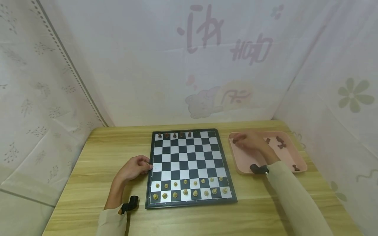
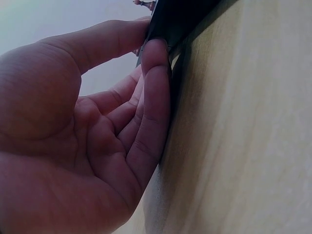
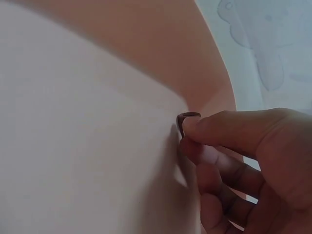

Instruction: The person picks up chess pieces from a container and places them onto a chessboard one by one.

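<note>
At its left edge, the black-and-white chessboard [image 1: 183, 157] is pinched between the thumb and fingers of my left hand [image 1: 136, 167]; the left wrist view shows the thumb over the rim and a fingertip [image 2: 156, 53] against its side. My right hand [image 1: 251, 140] reaches into the far left corner of a pink tray [image 1: 242, 168]. Between its thumb and index finger it pinches a dark brown chess piece [image 3: 182, 121], mostly covered by the fingertips. Several dark pieces [image 1: 174, 135] stand along the board's far row, from the left corner inward. Cream pieces [image 1: 185, 192] fill the two near rows.
More dark pieces [image 1: 282, 144] lie scattered in the tray, one [image 1: 296, 167] by its near right corner. Board and tray share a wooden table [image 1: 118, 144], a narrow strip of wood between them. Patterned cloth [image 1: 147, 65] hangs behind and at both sides.
</note>
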The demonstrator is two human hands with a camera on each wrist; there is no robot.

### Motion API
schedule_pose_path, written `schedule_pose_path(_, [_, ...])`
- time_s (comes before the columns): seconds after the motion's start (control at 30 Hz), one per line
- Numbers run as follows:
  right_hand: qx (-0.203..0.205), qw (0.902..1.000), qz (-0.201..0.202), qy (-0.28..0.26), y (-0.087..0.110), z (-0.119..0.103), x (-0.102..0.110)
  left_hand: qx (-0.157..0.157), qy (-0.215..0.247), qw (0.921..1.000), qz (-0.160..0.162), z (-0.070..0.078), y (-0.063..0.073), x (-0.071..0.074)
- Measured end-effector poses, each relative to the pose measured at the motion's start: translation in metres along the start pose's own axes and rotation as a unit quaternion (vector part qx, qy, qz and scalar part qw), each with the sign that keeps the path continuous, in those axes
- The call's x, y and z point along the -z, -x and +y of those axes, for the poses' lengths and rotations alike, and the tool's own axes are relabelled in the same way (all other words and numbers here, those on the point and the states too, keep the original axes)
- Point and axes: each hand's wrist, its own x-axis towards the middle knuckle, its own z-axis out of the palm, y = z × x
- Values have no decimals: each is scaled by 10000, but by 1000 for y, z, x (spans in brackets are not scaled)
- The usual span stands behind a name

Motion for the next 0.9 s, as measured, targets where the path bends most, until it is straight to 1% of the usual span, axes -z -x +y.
schedule_pose_path(0.13, [18,10000,7,72,0,1,1,-6,46,10000,19,1,-1,-1])
schedule_pose_path(0.2, [-40,10000,-17,62,1,2,1,-7,32,10000,11,1,-2,-1])
schedule_pose_path(0.37, [-233,9995,-173,-117,5,3,3,6,34,10000,-7,0,0,-2])
schedule_pose_path(0.47, [-257,9992,-239,-214,7,6,4,-2,30,10000,-6,0,1,-2])
schedule_pose_path(0.57, [-276,9990,-224,-253,9,11,5,18,9,10000,21,0,1,-1])
schedule_pose_path(0.73, [-376,9991,-128,-139,11,17,7,77,-43,9999,61,0,2,-1])
schedule_pose_path(0.83, [-313,9995,-38,-69,11,18,8,78,-40,9999,66,0,1,-1])
schedule_pose_path(0.9, [-140,9999,-9,-55,12,18,8,72,-44,9999,66,1,1,0])
